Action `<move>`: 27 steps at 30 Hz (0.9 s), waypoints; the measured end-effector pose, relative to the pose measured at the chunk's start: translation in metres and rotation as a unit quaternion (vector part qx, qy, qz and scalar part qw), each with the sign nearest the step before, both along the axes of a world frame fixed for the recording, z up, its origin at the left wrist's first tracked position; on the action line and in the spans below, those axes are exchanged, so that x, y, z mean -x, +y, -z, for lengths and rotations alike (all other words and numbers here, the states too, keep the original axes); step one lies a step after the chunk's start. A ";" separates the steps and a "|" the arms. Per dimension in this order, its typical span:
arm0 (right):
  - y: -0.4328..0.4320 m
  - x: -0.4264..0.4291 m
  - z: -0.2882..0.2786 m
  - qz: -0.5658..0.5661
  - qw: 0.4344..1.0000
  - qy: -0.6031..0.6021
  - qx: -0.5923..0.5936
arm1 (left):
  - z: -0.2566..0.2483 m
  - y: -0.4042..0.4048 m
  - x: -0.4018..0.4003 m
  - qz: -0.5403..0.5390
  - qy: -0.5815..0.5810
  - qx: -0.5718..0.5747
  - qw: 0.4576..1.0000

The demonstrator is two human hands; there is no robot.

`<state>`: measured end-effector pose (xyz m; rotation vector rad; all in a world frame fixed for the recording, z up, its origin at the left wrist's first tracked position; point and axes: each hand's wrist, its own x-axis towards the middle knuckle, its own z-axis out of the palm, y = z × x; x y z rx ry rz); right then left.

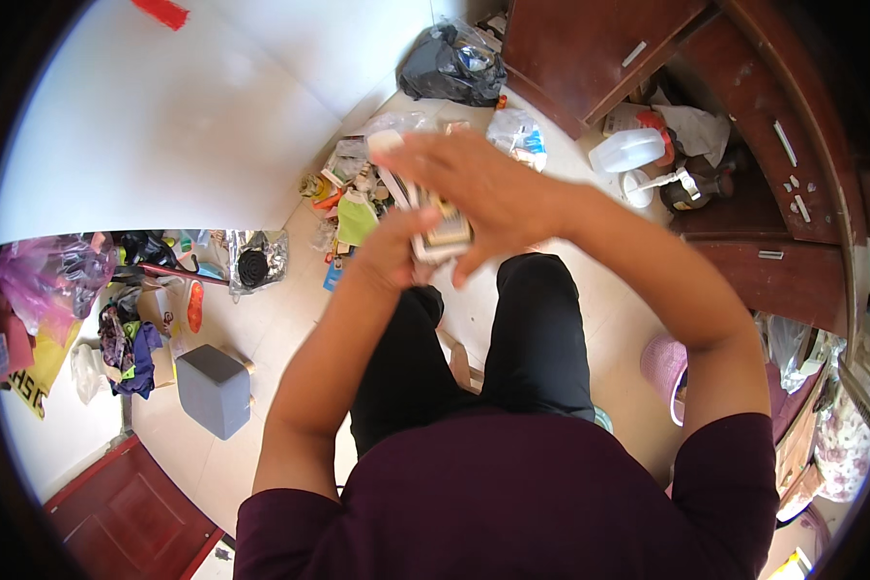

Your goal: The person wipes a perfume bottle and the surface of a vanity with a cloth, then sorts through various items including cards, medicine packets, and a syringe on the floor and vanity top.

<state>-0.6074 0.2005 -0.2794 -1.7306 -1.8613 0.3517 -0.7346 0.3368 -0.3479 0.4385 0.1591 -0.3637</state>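
Observation:
My left hand (394,250) grips a small box-like thing (446,235) with a whitish edge and gold and dark printed bands. Its exact kind is not clear, as motion blurs it. My right hand (496,188) lies across the top of this thing and hides much of it, thumb apart on the near side. By the right fingertips shows a small white piece (386,143); whether it belongs to the held thing cannot be told. Both hands are in front of my knees, above a heap of small packets and a light-green pouch (357,217) on the tiled floor.
A black plastic bag (449,69) sits by the wall. To the right, a clear plastic container (627,151) stands before brown cabinets (594,43), with a pink basket (661,370) nearer. A grey stool (214,391) and piled clothes (134,348) are at left.

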 end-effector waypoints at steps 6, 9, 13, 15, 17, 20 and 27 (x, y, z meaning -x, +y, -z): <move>-0.047 0.070 0.009 -0.004 0.987 0.109 0.121 | 0.005 -0.055 0.069 0.055 0.092 0.056 0.993; -0.058 0.093 0.007 0.015 0.986 0.104 0.130 | 0.008 -0.064 0.086 0.075 0.098 0.048 0.991; -0.065 0.111 -0.010 0.010 0.986 0.122 0.110 | -0.001 -0.070 0.102 0.087 0.085 0.011 0.993; -0.071 0.116 -0.013 0.010 0.988 0.127 0.089 | -0.005 -0.072 0.104 0.107 0.042 0.027 0.993; -0.078 0.120 -0.014 0.014 0.990 0.121 0.073 | -0.009 -0.077 0.104 0.130 -0.003 0.044 0.991; -0.085 0.120 -0.017 0.028 0.993 0.090 0.066 | -0.028 -0.088 0.099 0.087 0.013 -0.061 0.994; -0.114 0.107 -0.046 0.122 0.988 0.065 0.070 | -0.047 -0.103 0.059 0.147 0.036 -0.026 0.988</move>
